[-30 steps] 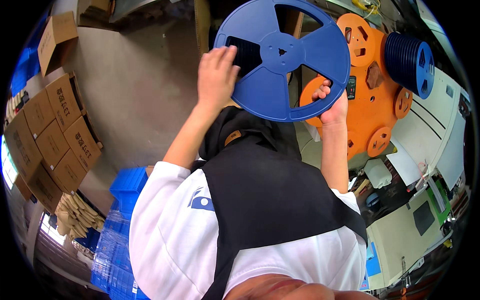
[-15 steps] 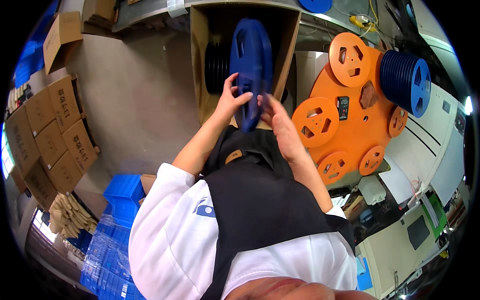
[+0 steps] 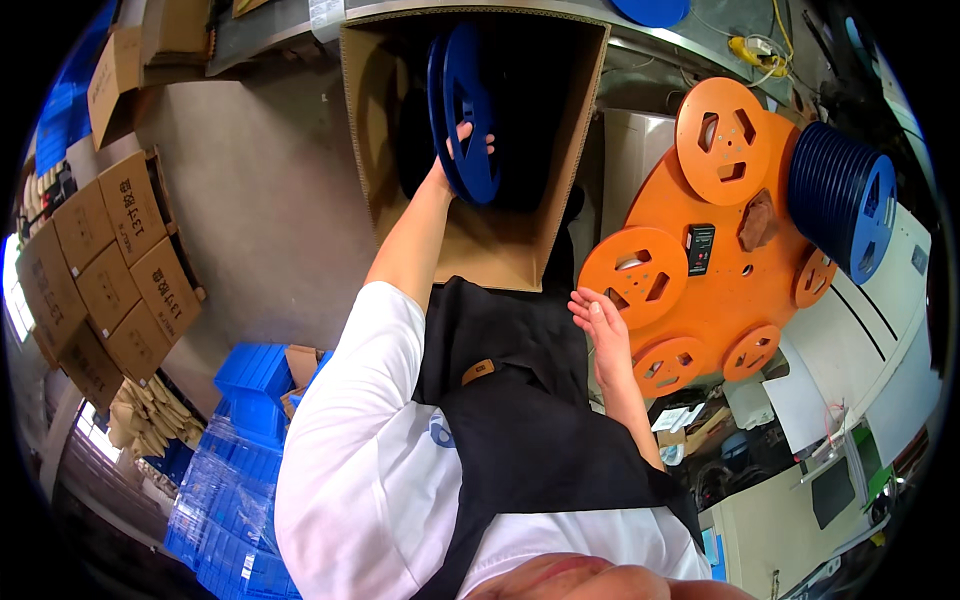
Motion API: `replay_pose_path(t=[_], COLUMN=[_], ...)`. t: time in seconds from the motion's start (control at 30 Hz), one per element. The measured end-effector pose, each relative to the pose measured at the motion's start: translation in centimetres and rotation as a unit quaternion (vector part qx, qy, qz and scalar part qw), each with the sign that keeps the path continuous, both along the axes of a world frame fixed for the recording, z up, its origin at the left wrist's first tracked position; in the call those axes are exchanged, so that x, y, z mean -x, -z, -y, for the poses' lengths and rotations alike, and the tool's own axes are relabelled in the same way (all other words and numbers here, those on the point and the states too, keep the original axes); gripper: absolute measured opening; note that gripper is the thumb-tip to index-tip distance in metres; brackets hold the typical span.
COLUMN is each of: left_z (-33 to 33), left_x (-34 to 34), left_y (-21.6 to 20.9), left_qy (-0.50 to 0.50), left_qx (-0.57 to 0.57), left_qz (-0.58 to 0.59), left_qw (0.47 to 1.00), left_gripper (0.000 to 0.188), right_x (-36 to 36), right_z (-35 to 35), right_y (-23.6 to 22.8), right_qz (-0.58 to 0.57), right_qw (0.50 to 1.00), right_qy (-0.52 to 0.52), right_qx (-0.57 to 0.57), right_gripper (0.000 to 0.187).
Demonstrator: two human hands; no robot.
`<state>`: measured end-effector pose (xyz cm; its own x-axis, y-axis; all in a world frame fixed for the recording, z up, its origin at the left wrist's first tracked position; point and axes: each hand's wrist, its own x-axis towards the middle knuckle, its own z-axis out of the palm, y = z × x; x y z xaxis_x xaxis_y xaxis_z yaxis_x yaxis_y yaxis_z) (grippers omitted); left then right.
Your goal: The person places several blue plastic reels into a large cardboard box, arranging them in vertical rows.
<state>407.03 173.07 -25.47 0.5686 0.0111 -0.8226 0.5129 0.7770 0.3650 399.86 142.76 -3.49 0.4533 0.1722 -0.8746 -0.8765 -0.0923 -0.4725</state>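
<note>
Off to my right stands the broad orange plate, and in front of me the cardboard box faces me with its mouth, by the edge of the grey surface. My left arm reaches forward, almost straight, its wrist at the box mouth; my right arm is bent, its forearm angled up and inward near the box's lower right corner. The blue reel is at the mouth of the box, left of its middle, standing on edge: seen narrow, its long axis runs away from me, the far end leaning slightly left, its slotted face turned right. My left fingers grip it, passing through to show on that face. My right fingers are loosely curled and apart, beside an orange disc; whether they touch it I cannot tell.
</note>
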Motion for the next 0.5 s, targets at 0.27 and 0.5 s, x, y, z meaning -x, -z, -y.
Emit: replay_pose_path(t=[0.27, 0.5], left_z=[2.7, 2.8], left_x=[-0.9, 3.4], left_y=[1.6, 8.6], left_qy=[0.069, 0.107], left_qx=[-0.072, -0.305], left_qz=[-0.03, -0.047], left_qw=[0.995, 0.945], left_gripper=[0.066, 0.054], right_x=[-0.9, -1.5], right_z=[1.3, 2.2], right_y=[2.0, 3.1], right_qz=[-0.025, -0.033], right_qw=[0.999, 0.999], right_qy=[0.03, 0.01], right_qx=[-0.015, 0.005], right_gripper=[0.034, 0.035])
